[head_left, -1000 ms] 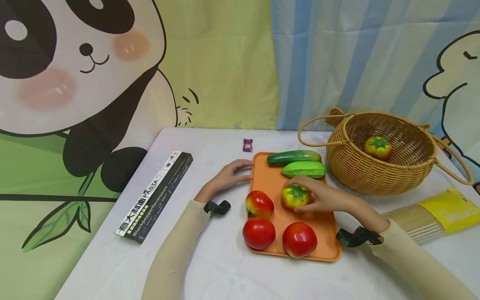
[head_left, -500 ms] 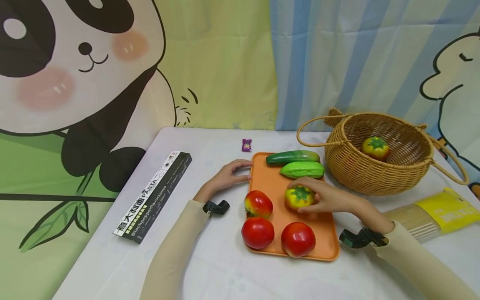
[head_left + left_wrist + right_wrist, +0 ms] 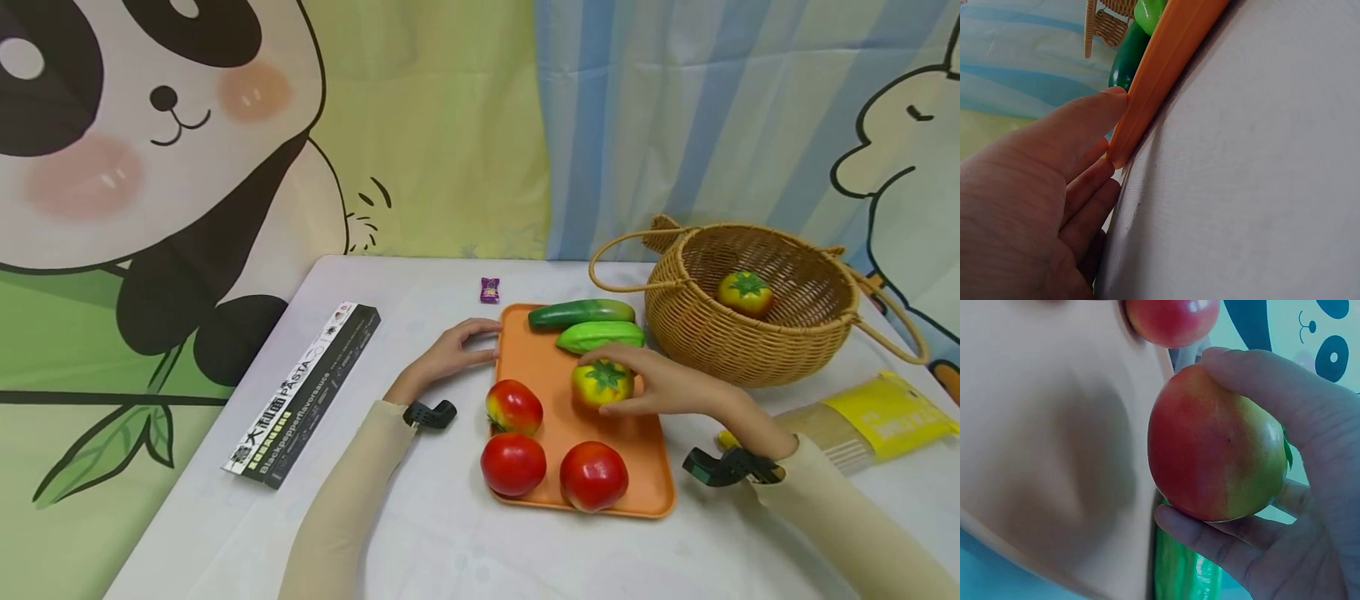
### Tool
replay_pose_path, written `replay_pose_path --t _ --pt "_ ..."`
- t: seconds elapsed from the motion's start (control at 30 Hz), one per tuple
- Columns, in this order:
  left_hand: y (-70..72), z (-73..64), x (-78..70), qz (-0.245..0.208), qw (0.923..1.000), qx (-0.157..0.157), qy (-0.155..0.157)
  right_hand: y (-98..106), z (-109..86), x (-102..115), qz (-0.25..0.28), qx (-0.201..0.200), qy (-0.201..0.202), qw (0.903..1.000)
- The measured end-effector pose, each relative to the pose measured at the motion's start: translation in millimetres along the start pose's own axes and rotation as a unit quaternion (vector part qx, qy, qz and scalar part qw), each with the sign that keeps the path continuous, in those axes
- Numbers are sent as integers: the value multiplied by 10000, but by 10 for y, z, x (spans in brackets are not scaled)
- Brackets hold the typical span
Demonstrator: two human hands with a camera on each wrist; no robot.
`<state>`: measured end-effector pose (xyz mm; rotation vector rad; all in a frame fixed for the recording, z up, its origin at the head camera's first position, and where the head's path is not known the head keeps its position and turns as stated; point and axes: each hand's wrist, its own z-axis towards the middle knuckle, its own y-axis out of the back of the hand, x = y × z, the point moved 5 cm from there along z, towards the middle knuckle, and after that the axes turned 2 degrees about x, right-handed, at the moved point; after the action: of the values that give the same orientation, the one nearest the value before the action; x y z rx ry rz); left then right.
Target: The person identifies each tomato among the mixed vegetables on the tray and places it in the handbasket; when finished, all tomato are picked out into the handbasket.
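Observation:
My right hand (image 3: pixel 667 382) grips a yellow-and-red tomato (image 3: pixel 602 383) with a green leafy top, thumb on one side and fingers on the other. In the right wrist view this tomato (image 3: pixel 1216 447) hangs over the orange tray, its shadow on the tray floor. My left hand (image 3: pixel 448 354) rests against the left edge of the orange tray (image 3: pixel 536 358); in the left wrist view its thumb and fingertips touch the tray's outer side. On the tray lie a red-yellow tomato (image 3: pixel 514 407), two red tomatoes (image 3: pixel 513 464) (image 3: pixel 594 476), a dark green cucumber (image 3: pixel 581 313) and a lighter green vegetable (image 3: pixel 600 337).
A wicker basket (image 3: pixel 742 342) with another yellow-red tomato (image 3: pixel 745 294) inside stands right of the tray. A yellow-labelled noodle pack (image 3: pixel 862 421) lies beyond my right wrist. At left is a black-and-white pasta box (image 3: pixel 303 396). A purple-wrapped candy (image 3: pixel 490 290) lies behind the tray.
The right hand has shifted slightly right and away from me with the tomato, which has come up off the tray. The left hand has stayed at the tray's edge.

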<state>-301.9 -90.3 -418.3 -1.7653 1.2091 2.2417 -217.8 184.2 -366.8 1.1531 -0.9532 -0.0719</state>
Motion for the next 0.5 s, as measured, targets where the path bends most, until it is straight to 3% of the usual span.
replay_pose_path --t 0.23,0.5 --pt "-49 112 328 -54 9999 -102 44 95 -4 48 -85 -43 -72 9999" --pt "-35 119 375 -42 9999 -134 67 198 -18 104 -159 -116 6 9998"
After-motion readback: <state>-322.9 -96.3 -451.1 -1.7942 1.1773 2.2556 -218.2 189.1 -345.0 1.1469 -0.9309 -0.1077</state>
